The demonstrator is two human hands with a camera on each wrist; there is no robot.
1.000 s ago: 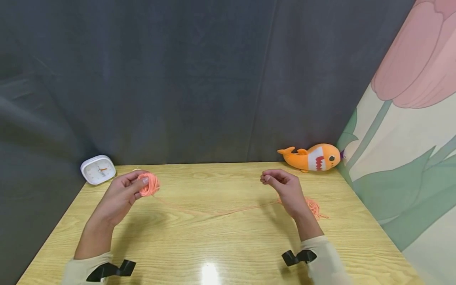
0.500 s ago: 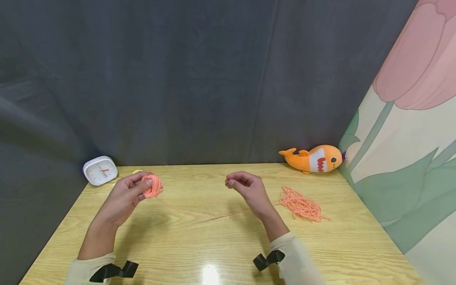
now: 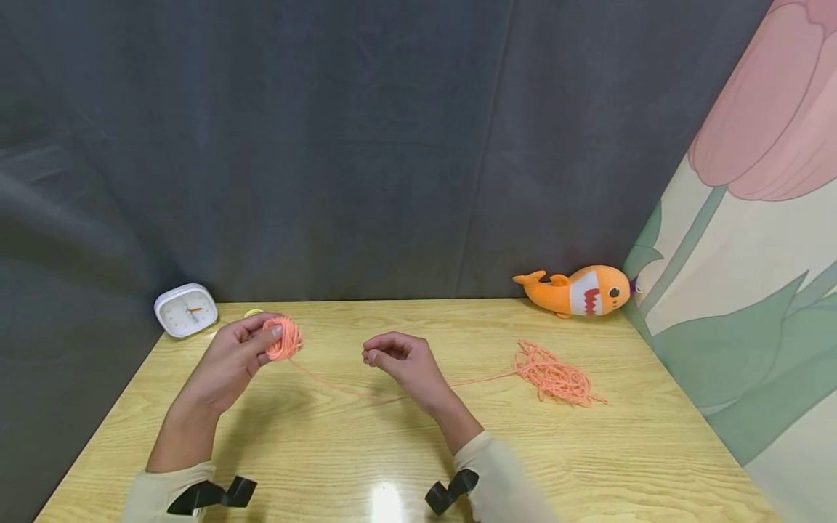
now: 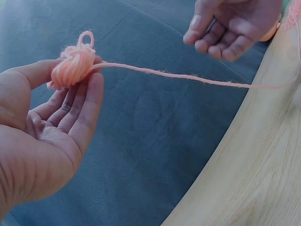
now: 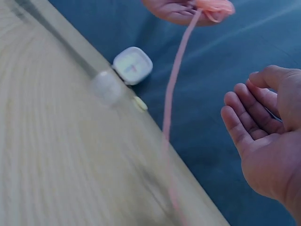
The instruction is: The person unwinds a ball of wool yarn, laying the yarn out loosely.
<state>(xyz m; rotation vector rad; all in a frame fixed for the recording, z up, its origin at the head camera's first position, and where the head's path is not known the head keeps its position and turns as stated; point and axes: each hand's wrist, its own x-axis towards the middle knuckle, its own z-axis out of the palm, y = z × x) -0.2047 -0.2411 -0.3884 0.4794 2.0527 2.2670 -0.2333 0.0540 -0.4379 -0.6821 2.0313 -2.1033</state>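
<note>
In the head view my left hand (image 3: 230, 362) pinches a small wound ball of salmon-pink yarn (image 3: 284, 338) between thumb and fingers, above the table's left side. A small loop sticks up from the ball (image 4: 74, 68) in the left wrist view. From it a single strand (image 4: 176, 75) runs slackly to the right. My right hand (image 3: 410, 367) hovers over the middle of the table, its fingers loosely curled with nothing between them; the strand passes apart from it in the right wrist view. A loose heap of the same yarn (image 3: 552, 374) lies on the table at the right.
A white square clock (image 3: 186, 311) stands at the back left corner of the wooden table (image 3: 366, 450). Partly hidden behind my left hand is a small yellow object (image 3: 253, 312). An orange plush shark (image 3: 578, 292) lies at the back right, by the dark curtain (image 3: 353, 160).
My right hand has moved left from beside the yarn heap to mid-table, uncovering the heap. The left hand with the yarn ball has barely shifted.
</note>
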